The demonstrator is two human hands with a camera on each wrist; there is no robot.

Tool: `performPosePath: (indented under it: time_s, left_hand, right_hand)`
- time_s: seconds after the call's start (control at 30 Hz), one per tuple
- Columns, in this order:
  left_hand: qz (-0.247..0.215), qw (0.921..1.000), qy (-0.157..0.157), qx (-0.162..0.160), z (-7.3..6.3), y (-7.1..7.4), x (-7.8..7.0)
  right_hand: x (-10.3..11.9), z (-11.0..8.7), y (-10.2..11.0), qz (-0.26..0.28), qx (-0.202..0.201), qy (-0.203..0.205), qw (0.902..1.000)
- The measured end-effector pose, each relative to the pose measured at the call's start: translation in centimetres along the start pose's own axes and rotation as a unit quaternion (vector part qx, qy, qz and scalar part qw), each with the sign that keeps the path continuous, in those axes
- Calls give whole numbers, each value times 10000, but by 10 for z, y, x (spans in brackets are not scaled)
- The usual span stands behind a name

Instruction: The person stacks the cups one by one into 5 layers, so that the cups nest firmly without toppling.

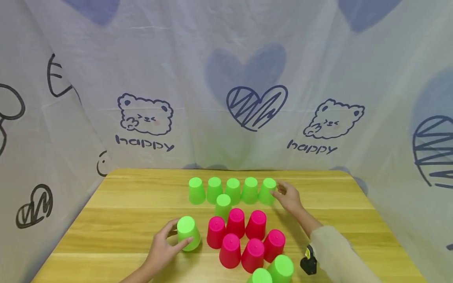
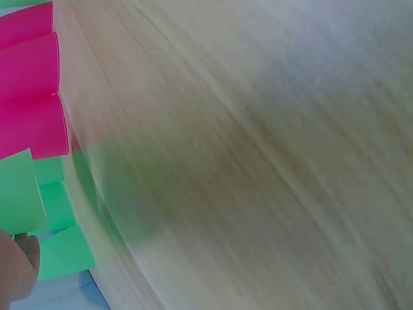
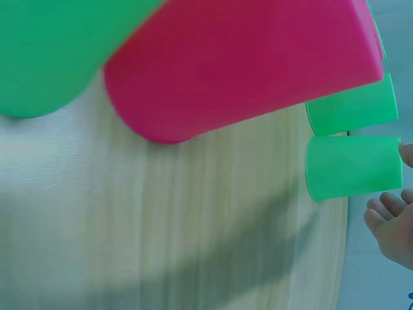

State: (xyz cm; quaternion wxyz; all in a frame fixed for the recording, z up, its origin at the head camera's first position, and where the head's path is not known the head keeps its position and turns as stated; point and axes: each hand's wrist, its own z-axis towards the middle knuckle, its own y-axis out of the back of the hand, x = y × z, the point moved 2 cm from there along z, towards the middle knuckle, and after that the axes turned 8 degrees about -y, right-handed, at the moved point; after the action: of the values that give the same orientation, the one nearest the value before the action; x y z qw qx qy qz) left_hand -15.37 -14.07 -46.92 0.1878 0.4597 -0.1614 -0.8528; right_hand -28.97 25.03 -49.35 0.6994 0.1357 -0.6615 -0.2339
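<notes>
My left hand (image 1: 164,243) grips a green plastic cup (image 1: 187,232) at the left, thumb on its near side and fingers behind. This cup is upside down. In the left wrist view, the thumb (image 2: 18,268) shows by the cup's top. At the back, my right hand (image 1: 288,198) is beside the rightmost green cup (image 1: 267,193) of a row, thumb at its side. The right wrist view shows the other fingers (image 3: 387,210) loosely bent and apart from that cup (image 3: 353,166). Several upside-down red cups (image 1: 255,226) stand between the hands.
A single green cup (image 1: 223,206) stands before the back row, behind the red cups. Two more green cups (image 1: 281,267) are at the front edge of view. A small black object (image 1: 309,262) lies by the right sleeve (image 1: 336,251). A printed curtain (image 1: 198,118) hangs behind the wooden table (image 1: 116,220).
</notes>
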Motion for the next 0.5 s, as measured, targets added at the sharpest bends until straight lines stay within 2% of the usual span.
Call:
performPosePath:
  time_s: [0.03,0.17,0.2,0.23,0.5]
  left_hand:
    - [7,10000,5,4,0,0,0]
    - [52,10000,45,29,2,0,-3]
    - [59,10000,56,37,3,0,-4]
    - [56,10000,62,54,4,0,-5]
    - [62,10000,-15,59,12,2,-7]
  right_hand:
    - [6,-5,2,-6,72,-122,9999]
    - [28,-25,7,-2,34,-195,9998]
    - [40,-32,10,-23,90,-340,9994]
    - [43,-36,12,9,122,-243,9996]
    - [53,-50,22,210,-10,-312,9993]
